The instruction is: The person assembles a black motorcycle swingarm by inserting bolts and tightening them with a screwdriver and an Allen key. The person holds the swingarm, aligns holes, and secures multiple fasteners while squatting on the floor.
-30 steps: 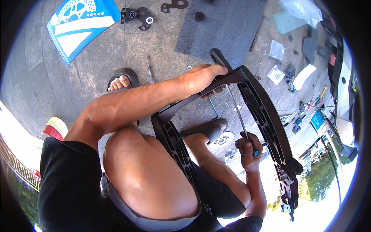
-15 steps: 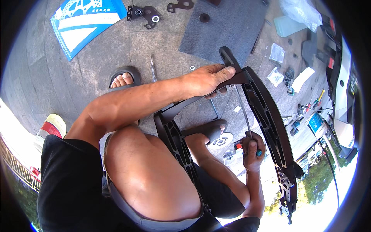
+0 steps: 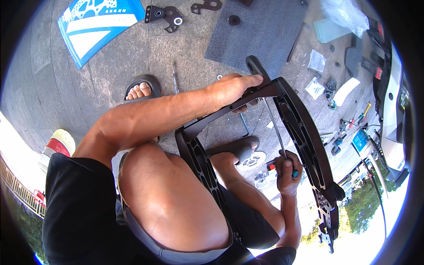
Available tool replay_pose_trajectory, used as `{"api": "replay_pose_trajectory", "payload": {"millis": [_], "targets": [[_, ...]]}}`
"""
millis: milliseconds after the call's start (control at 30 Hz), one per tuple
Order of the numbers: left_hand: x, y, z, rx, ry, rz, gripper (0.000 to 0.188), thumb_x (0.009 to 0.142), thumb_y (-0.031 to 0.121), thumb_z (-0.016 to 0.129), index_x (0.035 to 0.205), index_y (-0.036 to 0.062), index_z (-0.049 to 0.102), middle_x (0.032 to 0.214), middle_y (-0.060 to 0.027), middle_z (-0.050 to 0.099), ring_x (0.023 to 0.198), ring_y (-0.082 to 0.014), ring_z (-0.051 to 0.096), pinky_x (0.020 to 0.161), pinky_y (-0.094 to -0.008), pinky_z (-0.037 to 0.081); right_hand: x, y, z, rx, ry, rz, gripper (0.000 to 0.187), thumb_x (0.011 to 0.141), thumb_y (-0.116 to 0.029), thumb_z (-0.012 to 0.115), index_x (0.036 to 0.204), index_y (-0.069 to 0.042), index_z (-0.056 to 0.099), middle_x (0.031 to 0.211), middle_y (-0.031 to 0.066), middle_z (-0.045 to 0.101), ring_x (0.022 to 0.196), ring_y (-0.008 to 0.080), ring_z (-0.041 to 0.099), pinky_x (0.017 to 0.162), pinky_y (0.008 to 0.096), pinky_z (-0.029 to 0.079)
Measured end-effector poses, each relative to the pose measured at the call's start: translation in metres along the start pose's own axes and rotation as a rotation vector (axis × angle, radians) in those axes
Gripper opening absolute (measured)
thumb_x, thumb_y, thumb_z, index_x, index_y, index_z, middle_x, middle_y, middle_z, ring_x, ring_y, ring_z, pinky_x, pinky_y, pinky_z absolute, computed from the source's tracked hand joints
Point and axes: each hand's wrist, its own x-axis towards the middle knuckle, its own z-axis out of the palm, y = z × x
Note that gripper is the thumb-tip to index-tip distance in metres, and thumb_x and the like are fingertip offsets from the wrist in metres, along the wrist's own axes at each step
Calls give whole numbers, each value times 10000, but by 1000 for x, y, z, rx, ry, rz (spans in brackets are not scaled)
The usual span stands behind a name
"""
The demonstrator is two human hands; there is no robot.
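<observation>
A black metal swingarm-like frame (image 3: 304,128) with cut-out side arms lies across my legs. My left hand (image 3: 234,92) is closed around its crossbar, the thumb pressing a flat black slotted bracket (image 3: 257,68) against the bar near the far right corner. In my right hand (image 3: 288,172), inside the frame's opening, is a long-shafted screwdriver (image 3: 274,124) whose handle end is teal. The thin shaft points up to the underside of the crossbar, close to my left fingers. Its very tip is too small to make out.
Around my sandalled feet lie a hex key (image 3: 244,125), a thin metal tool (image 3: 175,77) and a perforated disc (image 3: 251,161). Farther off are a dark mat (image 3: 260,35), a blue-white package (image 3: 99,33), black plates (image 3: 165,20) and plastic bags (image 3: 344,17). A white vehicle (image 3: 393,123) stands at the right.
The bracket and my left thumb have shifted slightly left along the crossbar. The screwdriver's far end has moved left with them, and the frame's right arm has swung a little.
</observation>
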Motion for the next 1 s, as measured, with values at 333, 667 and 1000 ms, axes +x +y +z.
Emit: {"api": "replay_pose_trajectory", "payload": {"millis": [333,667,1000], "targets": [[-2,8,-5,31,-23,-69,478,953,375,383,1183,-4,560,917,-114,651,704,-158,590,622,-290,485,4,-2,-1,38,-39,29,409,978,-340,537,1121,40,584,706,17,583,553,48,430,485,214,315],[1,2,-3,32,32,-12,449,969,448,477,1063,32,620,791,-66,623,562,-109,539,499,-256,453,7,-4,-1,67,-38,80,414,981,-337,534,1136,44,576,722,12,585,563,38,430,487,201,317],[5,3,-3,3,37,-35,437,949,435,508,1055,24,610,765,-64,612,563,-112,544,489,-254,448,10,-2,-1,79,-59,63,438,981,-362,532,1137,45,574,700,11,577,545,43,422,476,214,313]]}}
